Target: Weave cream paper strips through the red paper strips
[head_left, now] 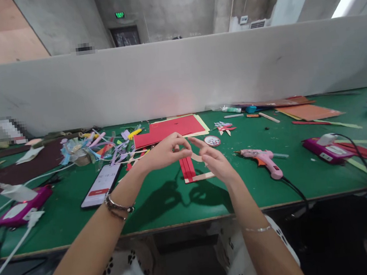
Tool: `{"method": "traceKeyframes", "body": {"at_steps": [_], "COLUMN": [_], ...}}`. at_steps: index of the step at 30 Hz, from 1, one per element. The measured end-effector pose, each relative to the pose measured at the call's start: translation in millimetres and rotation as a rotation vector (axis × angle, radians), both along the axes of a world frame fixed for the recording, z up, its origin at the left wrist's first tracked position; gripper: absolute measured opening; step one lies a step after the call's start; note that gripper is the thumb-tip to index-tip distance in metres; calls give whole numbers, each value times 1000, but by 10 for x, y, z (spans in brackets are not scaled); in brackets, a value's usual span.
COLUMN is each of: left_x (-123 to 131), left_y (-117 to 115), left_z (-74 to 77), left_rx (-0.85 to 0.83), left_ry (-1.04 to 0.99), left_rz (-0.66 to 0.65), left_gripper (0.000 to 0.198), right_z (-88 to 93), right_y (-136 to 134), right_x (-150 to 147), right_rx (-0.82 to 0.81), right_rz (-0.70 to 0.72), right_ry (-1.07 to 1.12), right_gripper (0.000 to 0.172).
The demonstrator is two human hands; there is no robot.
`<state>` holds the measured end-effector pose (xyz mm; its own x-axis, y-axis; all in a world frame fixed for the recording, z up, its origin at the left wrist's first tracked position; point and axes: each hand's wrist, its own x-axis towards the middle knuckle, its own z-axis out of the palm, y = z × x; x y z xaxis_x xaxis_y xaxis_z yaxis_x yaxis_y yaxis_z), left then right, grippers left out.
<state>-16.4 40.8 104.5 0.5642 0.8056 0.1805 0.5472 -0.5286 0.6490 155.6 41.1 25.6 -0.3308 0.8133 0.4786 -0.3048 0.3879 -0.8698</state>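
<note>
Above the middle of the table my left hand (168, 150) is closed in a pinch at one end of a short, curved pale strip (197, 157). The strip's other end lies at the thumb and fingers of my right hand (215, 160), whose index finger points towards the left hand. Whether the strip is paper or thin wood I cannot tell. Just below the hands, red flat strips (188, 171) lie side by side on the table, partly hidden by the fingers. A pale flat stick (204, 176) runs rightwards from their lower end.
A pink glue gun (262, 159) lies to the right, its cord crossing the table edge. Purple power strips (327, 150) sit on both sides. A phone (101, 186) lies left, near ribbon scraps (82, 151). Red card sheets (176, 128) and a round badge (212, 141) lie behind.
</note>
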Motion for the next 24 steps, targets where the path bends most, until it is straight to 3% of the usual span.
{"method": "traceKeyframes", "body": {"at_steps": [4,10,18,24], "left_x": [19,29,-33,-30], "left_y": [-6,-17,64,57], "left_z": [7,-15,-84,-151], "left_rx": [-98,-203,-182,-176], "left_ry": [-113,-162,-294,-228], "left_rz": [-103,-133,11,89], "left_gripper": [20,21,20,23], "right_z": [6,-17,1,2], "right_y": [-22,-38,-44,-26], "right_x": [-4,14,26,18], "right_rx": [-74,-143,-214,-190], "right_rz": [80,90,37,-69], "right_ry": [67,60,-68,-157], "right_gripper": [27,25,24,26]}}
